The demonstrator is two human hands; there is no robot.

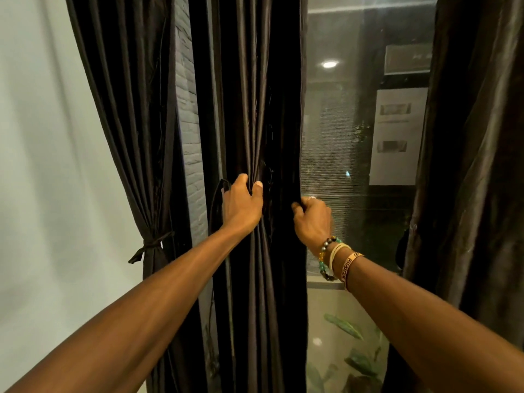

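Window glass [354,137] behind a dark gathered curtain [255,109].
Left hand [241,207] and right hand [312,219] both grip its folds.

Open gap between gathered curtain [255,109] and right curtain [476,165]; window pane [354,154], seemingly meshed, blocks reach beyond.

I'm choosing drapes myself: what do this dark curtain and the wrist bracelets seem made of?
The dark curtain looks like smooth woven fabric, perhaps satin or taffeta: its folds show a soft sheen. The beaded bracelet seems polished stone or glass: glossy brown, amber and green beads. The patterned band beside it is possibly woven thread.
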